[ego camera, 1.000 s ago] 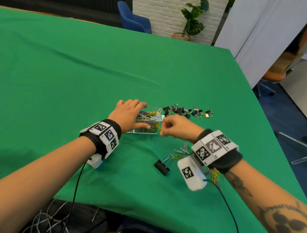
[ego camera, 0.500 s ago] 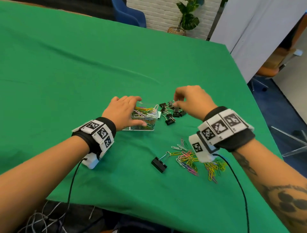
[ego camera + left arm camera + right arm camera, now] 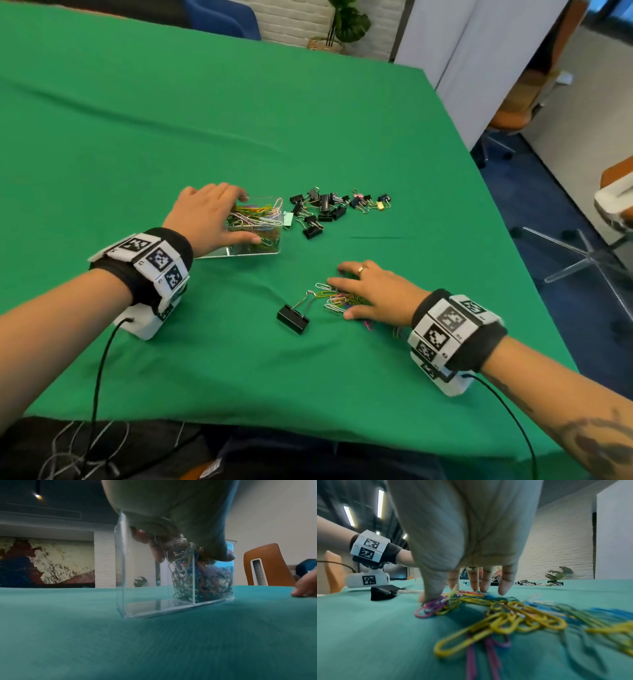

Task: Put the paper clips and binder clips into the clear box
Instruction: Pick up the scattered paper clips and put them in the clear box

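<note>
While left hand [image 3: 205, 219] grips clear box [image 3: 270, 248], right hand [image 3: 376, 294] touches paper clips [image 3: 337, 301].

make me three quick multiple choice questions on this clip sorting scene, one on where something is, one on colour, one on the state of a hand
1. Where does the big lone binder clip lie?
A. inside the clear box
B. on the green cloth, left of the loose paper clips
C. in the far heap of binder clips

2. What colour is that clip's body?
A. black
B. yellow
C. pink

3. What is the right hand doing?
A. pinching a binder clip in the air
B. resting spread on the loose paper clips, fingertips down
C. gripping the clear box

Answers: 1 B, it sits alone on the cloth beside the pile. 2 A, the head view shows it black. 3 B, the right wrist view shows fingers planted on the pile; the left hand holds the clear box.
</note>
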A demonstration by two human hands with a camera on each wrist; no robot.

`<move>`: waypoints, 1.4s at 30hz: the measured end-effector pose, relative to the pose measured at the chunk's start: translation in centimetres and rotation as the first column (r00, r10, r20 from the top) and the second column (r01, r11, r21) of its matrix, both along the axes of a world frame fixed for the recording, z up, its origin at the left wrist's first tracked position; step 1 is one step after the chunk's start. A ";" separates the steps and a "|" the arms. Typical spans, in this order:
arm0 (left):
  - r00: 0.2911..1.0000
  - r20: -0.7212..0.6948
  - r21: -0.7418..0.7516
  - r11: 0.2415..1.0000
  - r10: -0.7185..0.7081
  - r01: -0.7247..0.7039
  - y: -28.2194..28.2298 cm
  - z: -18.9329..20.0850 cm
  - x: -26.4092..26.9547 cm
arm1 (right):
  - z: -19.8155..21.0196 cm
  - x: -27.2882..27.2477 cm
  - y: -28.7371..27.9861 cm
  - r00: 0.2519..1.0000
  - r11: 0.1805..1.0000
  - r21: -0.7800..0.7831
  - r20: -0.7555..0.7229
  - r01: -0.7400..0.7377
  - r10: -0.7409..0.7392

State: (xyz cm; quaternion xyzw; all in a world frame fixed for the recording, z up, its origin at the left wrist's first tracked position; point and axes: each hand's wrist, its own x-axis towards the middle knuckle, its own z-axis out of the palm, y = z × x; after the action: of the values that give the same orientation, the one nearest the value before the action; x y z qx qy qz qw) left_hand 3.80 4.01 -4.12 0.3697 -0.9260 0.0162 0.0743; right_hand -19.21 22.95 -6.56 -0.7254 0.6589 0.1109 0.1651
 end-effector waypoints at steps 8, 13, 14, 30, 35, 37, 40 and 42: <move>0.989 0.073 -0.014 0.992 -0.126 0.127 2.1 1.0 -2.1 | -0.1 -0.3 1.0 0.956 0.964 -0.070 0.166 0.256 -0.242; 0.989 0.039 0.014 0.989 -0.145 0.145 3.9 0.4 -3.1 | -0.2 -0.1 0.4 0.944 0.959 -0.046 0.199 0.279 -0.265; 0.989 0.032 0.014 0.989 -0.145 0.144 4.1 0.2 -3.2 | -0.2 -0.2 0.3 0.945 0.959 -0.044 0.190 0.279 -0.266; 0.991 0.045 0.015 0.992 -0.123 0.123 4.3 -0.1 -3.5 | 5.4 -0.6 -0.8 0.905 0.894 -0.282 0.351 0.348 -0.241; 0.994 0.051 0.039 0.994 -0.099 0.098 4.4 0.2 -3.5 | 7.7 3.3 -6.2 0.969 0.897 -0.422 0.247 0.133 -0.028; 0.994 0.054 0.032 0.995 -0.095 0.094 4.4 0.2 -3.6 | 7.6 5.0 -7.6 0.990 0.905 -0.422 0.142 0.050 0.011; 0.993 0.058 0.012 0.995 -0.099 0.098 4.4 0.2 -3.6 | 7.5 6.0 -8.7 0.999 0.899 -0.438 0.032 -0.010 0.026; 0.994 0.041 -0.001 0.994 -0.106 0.106 4.3 0.1 -3.6 | 7.7 5.4 -8.6 0.994 0.886 -0.461 0.112 0.051 0.001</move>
State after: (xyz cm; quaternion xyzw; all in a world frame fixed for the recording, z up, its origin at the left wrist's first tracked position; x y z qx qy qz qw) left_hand 0.24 8.26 -4.05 0.3197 -0.9456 0.0210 0.0567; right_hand -13.85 14.34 1.15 -0.7403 0.6655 -0.0915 0.0245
